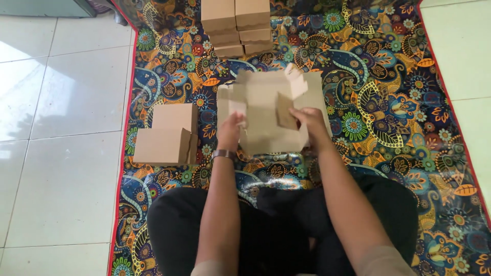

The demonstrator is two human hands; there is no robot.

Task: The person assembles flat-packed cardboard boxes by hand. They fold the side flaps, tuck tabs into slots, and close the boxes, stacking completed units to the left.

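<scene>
A brown cardboard box blank, half folded with its flaps sticking up, is held over a colourful patterned mat. My left hand grips its left side, with a watch on that wrist. My right hand holds the right side and presses an inner flap. The box's lower edge sits just in front of my crossed legs in black trousers.
Two finished brown boxes stand stacked to my left on the mat's edge. Several more boxes are piled at the far end of the mat. White floor tiles lie on both sides of the mat.
</scene>
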